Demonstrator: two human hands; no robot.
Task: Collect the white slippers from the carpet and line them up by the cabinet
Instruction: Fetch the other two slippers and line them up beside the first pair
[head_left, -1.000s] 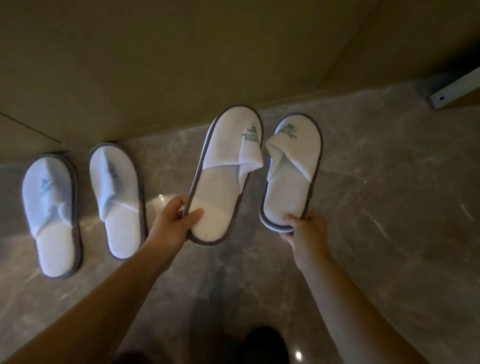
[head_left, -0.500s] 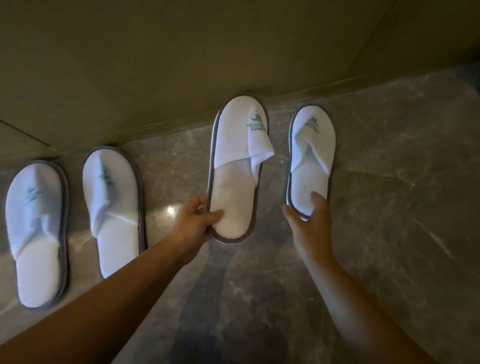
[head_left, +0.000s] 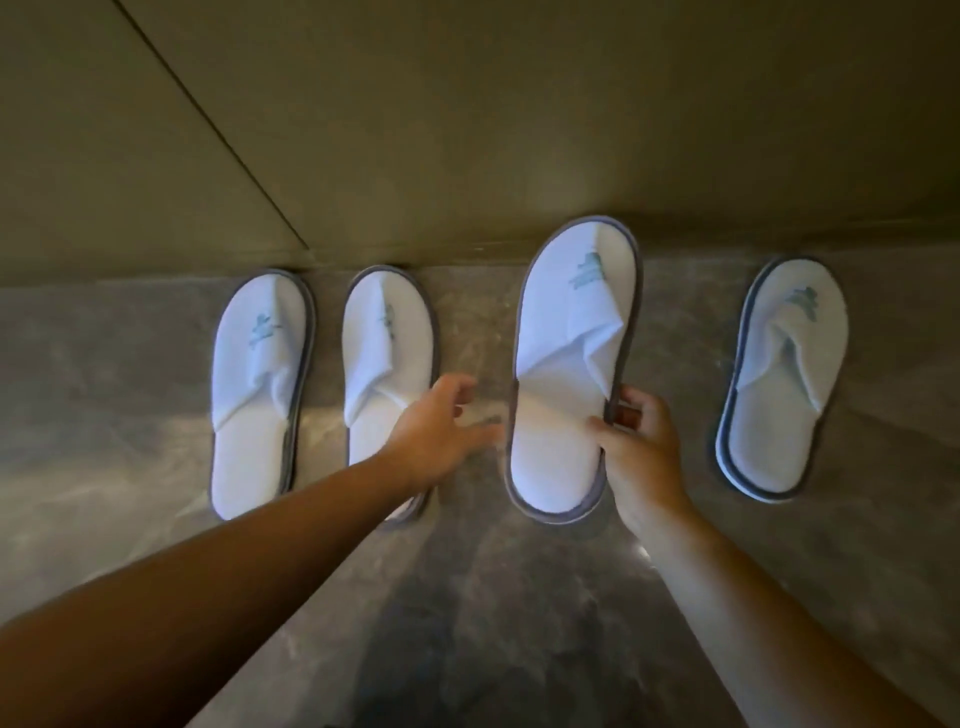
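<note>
Several white slippers with grey trim point their toes at the cabinet front. The far-left slipper and the one beside it lie flat on the floor. My right hand grips the right edge of the third slipper, thumb on its insole, fingers around its rim. It looks larger and nearer than the others. My left hand hovers open just left of that slipper, fingers spread, over the second slipper's heel. The far-right slipper lies alone on the floor.
The floor is glossy grey marble with bright reflections. The olive cabinet base runs across the top, with a panel seam at the left. Bare floor lies between the third and far-right slippers.
My left hand has let go of the third slipper and opened. My right hand left the far-right slipper on the floor and took the third one. The view shifted right.
</note>
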